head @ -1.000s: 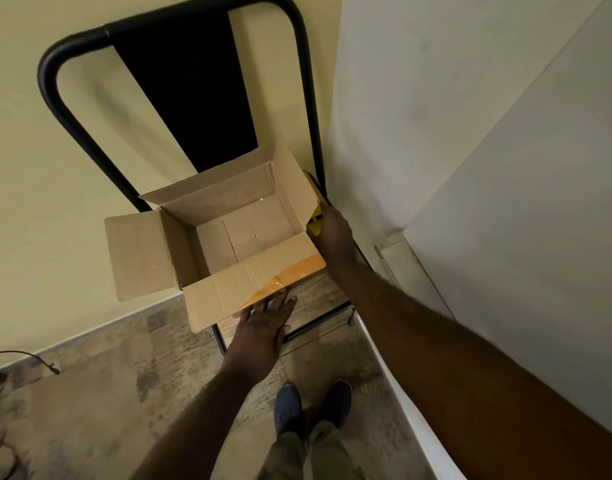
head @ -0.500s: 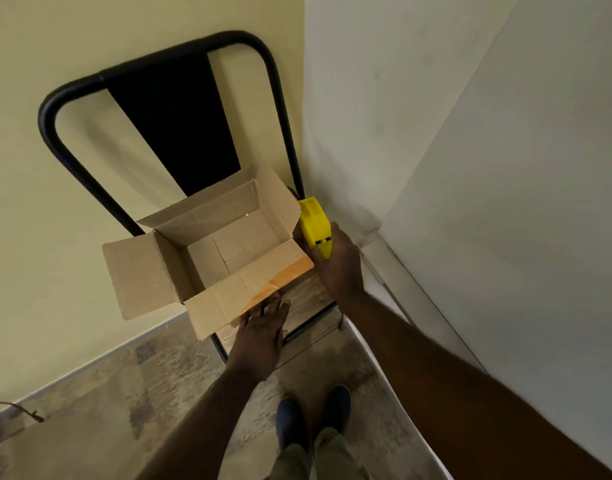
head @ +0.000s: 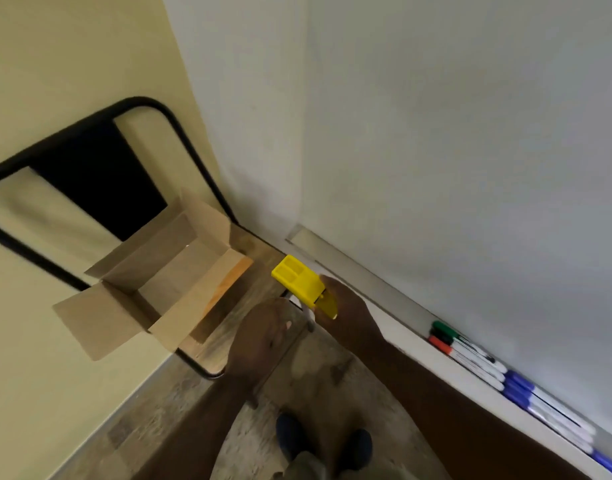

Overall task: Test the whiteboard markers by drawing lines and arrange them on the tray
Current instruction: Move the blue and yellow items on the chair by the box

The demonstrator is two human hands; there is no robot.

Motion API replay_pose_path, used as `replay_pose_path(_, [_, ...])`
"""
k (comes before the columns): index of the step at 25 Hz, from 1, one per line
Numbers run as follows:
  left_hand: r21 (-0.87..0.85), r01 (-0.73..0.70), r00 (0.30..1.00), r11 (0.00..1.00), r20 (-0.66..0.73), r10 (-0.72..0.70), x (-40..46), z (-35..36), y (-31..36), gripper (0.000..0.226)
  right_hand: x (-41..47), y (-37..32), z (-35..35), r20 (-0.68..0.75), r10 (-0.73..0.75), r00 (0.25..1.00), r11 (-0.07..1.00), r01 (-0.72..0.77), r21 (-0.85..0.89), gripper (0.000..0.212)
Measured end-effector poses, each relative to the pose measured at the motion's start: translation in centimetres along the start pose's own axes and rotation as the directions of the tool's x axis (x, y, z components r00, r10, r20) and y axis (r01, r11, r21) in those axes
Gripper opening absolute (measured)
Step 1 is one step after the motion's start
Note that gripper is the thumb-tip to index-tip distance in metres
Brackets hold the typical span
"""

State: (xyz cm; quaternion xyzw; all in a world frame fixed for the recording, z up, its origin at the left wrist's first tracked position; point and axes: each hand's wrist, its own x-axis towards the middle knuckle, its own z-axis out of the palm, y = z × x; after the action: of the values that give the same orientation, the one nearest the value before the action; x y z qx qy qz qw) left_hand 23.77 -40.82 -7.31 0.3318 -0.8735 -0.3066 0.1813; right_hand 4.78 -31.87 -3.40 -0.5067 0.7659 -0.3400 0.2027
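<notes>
Right hand (head: 346, 317) is gripping a yellow tray (head: 299, 280) w/ compartments, holding it in the air at frame center, just beside the ledge (head: 353, 271) under the whiteboard (head: 470, 168). Fingers are curling round the tray's near end; far end is pointing up-left toward the cardboard box (head: 159, 275). Left hand (head: 259, 337) is hovering just below-left of the tray, fingers loosely curled, holding nothing as far as I can tell (blurry).

Markers (head: 470, 355) are lying in a row on the ledge at lower right: green, black and red caps grouped together, then several blue-capped ones (head: 526, 393) running on toward the corner. All look capped.

Progress, judging from this: early. Box is sitting open on the chair (head: 228, 327) at center-left and looks empty inside. Whiteboard is showing no drawn lines in the visible part, so testing prob. isn't started. No markers in the tray yet. Left to do: set tray down, uncap and test each marker, arrange them in the tray.
</notes>
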Motion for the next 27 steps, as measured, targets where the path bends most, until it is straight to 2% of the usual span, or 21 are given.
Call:
replay_pose_path(3, [0.065,-0.12,0.992,0.991,-0.031,0.122,2.0,0.2,4.1,0.052,-3.3,1.5,-2.8,-0.02,-0.003,1.0,1.0,0.003,-0.005,0.047])
replay_pose_path(5, [0.119,-0.289,0.956,0.95,-0.021,0.294,3.6,0.4,7.1,0.065,-5.2,2.6,-4.7,-0.031,-0.024,0.999,0.999,0.023,-0.028,0.049])
replay_pose_path(7, [0.176,-0.405,0.914,0.897,0.105,0.392,5.3,1.2,9.0,0.076,-6.6,3.9,-6.4,-0.059,-0.078,0.995,0.995,0.074,-0.066,0.049])
replay_pose_path(9, [0.223,-0.435,0.892,0.872,0.238,0.384,6.4,2.2,9.9,0.076,-7.8,5.1,-7.7,-0.092,-0.121,0.988,0.986,0.109,-0.127,0.05])
replay_pose_path(13, [0.314,-0.571,0.816,0.758,0.317,0.484,8.4,3.8,11.6,0.062,-9.6,7.1,-9.0,-0.138,-0.147,0.979,0.971,0.116,-0.21,0.053])
replay_pose_path(17, [0.312,-0.605,0.793,0.733,0.315,0.521,10.2,4.7,13.4,0.065,-9.7,8.3,-9.6,-0.197,-0.16,0.967,0.955,0.102,-0.278,0.05])
replay_pose_path(23, [0.202,-0.64,0.761,0.741,0.295,0.577,12.3,6.9,12.7,0.07,-8.9,8.7,-9.0,-0.316,-0.096,0.944,0.938,-0.021,-0.345,0.056])
replay_pose_path(25, [0.197,-0.654,0.753,0.731,0.271,0.6,12.7,7.5,12.5,0.074,-8.4,8.8,-8.5,-0.322,-0.095,0.942,0.907,-0.051,-0.417,0.052])
replay_pose_path(27, [0.206,-0.681,0.73,0.703,0.256,0.633,13.0,7.8,12.2,0.074,-8.2,8.6,-7.9,-0.305,-0.028,0.952,0.887,-0.117,-0.446,0.042])
